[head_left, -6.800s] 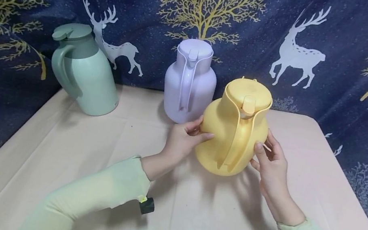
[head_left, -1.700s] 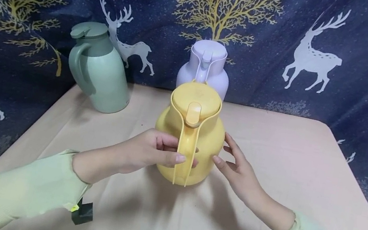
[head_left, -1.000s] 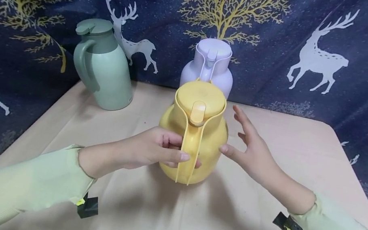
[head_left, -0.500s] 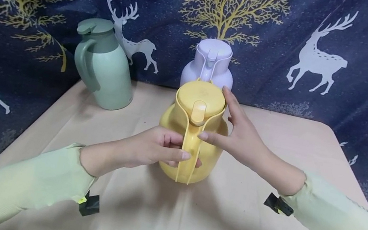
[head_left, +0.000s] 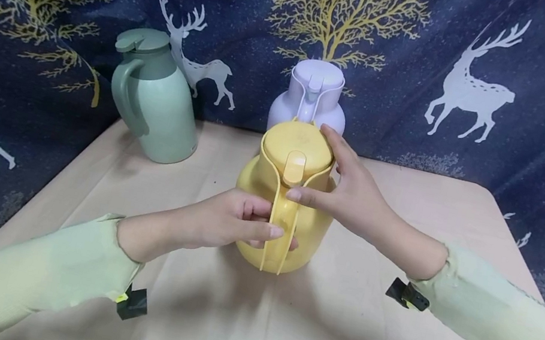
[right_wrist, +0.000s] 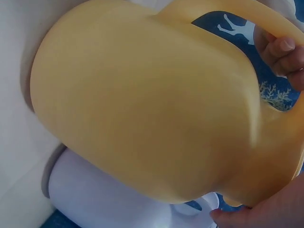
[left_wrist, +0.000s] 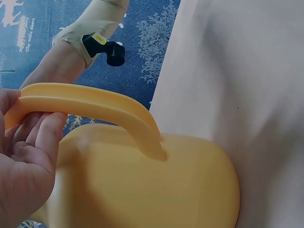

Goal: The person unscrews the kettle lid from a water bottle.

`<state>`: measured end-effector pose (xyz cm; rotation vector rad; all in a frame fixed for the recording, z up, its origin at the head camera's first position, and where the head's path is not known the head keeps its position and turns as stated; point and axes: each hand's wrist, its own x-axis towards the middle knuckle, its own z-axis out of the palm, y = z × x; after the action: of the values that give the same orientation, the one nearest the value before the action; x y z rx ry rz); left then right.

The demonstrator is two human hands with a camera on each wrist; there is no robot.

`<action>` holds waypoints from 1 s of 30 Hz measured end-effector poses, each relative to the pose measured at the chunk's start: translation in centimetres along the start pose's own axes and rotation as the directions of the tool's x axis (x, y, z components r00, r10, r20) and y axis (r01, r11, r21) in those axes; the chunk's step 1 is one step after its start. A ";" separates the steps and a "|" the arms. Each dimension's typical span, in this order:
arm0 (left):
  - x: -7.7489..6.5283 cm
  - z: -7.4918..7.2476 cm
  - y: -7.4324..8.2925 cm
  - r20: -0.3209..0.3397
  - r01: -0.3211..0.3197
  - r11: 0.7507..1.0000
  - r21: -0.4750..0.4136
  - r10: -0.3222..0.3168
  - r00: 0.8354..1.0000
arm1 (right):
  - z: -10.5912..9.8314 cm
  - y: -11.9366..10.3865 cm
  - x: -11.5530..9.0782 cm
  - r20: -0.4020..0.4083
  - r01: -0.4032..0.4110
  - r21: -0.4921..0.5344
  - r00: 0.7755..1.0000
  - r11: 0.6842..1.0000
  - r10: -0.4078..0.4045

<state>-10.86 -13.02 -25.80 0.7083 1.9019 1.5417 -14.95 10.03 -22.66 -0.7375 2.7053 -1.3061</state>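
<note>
Room to pass lies between the green jug (head_left: 163, 108) and yellow jug (head_left: 309, 240), and over the table (head_left: 456, 211) at right; behind, a lilac jug (head_left: 318, 75) blocks the way. The left hand (head_left: 225, 222) crowds the handle (head_left: 273, 256); the right hand (head_left: 352, 196) bars the neck.

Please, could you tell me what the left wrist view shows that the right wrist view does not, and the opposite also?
Only the left wrist view shows the black device at the right sleeve and the small printed lettering on the backdrop.

Only the right wrist view shows the lilac jug, partly hidden behind the yellow jug.

Both share the yellow jug, its handle with the left hand holding it, the pale table and parts of the blue backdrop.
</note>
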 end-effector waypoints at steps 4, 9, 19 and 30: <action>-0.1 0.0 -0.1 -0.002 -0.012 1.000 0.022 0.012 1.000 | 0.4 -0.4 0.2 -0.027 -0.013 -0.011 1.000 1.000 0.013; -0.2 0.1 -0.2 -0.017 -0.022 0.999 0.040 0.023 1.000 | 1.4 -1.0 0.4 -0.069 -0.062 0.031 0.996 0.998 0.064; -0.2 0.2 -0.3 -0.020 -0.047 0.997 0.066 0.048 0.999 | 2.1 -1.3 0.6 -0.107 -0.074 0.059 0.991 0.996 0.080; -0.1 0.4 0.0 -0.032 -0.032 0.995 0.094 0.035 0.999 | 2.2 -1.0 0.6 -0.163 -0.013 0.038 0.986 0.999 0.019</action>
<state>-10.51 -12.85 -25.80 0.7637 2.0072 1.5015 -14.58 7.69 -23.23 -0.6302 2.7961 -1.4701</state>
